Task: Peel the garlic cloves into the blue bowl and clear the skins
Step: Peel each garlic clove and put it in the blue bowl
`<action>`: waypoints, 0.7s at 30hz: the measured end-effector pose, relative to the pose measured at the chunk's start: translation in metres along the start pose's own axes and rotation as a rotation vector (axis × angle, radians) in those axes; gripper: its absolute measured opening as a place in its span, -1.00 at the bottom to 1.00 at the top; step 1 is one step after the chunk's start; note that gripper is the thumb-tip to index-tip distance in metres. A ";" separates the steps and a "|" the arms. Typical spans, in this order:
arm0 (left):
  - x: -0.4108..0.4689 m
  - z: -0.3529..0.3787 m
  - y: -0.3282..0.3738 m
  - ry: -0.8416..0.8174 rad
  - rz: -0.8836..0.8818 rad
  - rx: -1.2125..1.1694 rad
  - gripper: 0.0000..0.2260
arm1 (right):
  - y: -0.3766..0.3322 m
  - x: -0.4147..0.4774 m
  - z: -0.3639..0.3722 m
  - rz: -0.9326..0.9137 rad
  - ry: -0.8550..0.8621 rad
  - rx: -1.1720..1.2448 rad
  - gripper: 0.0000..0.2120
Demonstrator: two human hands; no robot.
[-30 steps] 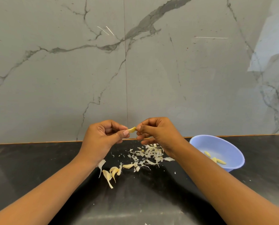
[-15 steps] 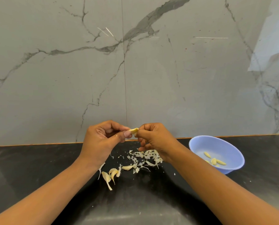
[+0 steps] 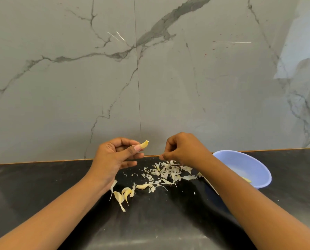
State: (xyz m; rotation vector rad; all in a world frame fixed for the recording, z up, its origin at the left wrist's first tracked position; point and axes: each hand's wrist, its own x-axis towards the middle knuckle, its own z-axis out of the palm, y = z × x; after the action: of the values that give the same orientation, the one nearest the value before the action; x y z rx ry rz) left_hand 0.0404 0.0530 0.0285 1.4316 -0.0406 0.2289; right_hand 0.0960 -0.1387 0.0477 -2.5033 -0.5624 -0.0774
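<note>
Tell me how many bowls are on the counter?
1. A single round light-blue plastic bowl sits on the black stone counter at the right, against the grey marble wall, partly hidden behind the right forearm. No other bowl shows.

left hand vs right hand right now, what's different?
The left hand pinches a garlic clove between thumb and forefinger, raised in front of the wall; the right hand holds no clove, its fingertips pinched together above the skins pile. The left is beside the loose cloves; the right is nearer the blue bowl. Both are bare, curled and off the counter.
</note>
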 end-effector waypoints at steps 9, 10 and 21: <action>-0.002 -0.001 0.000 -0.003 0.104 0.167 -0.78 | -0.009 -0.004 0.002 -0.302 0.092 0.295 -0.90; -0.002 -0.001 0.001 -0.007 0.108 0.168 -0.80 | -0.009 -0.004 0.003 -0.323 0.100 0.259 -0.89; -0.001 -0.003 0.003 -0.005 0.139 0.198 -0.91 | -0.015 -0.006 0.012 -0.576 0.279 -0.093 -0.82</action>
State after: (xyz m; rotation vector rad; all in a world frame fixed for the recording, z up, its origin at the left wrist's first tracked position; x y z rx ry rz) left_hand 0.0384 0.0564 0.0312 1.6286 -0.1247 0.3508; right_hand 0.0830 -0.1229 0.0441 -2.2816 -1.1554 -0.6693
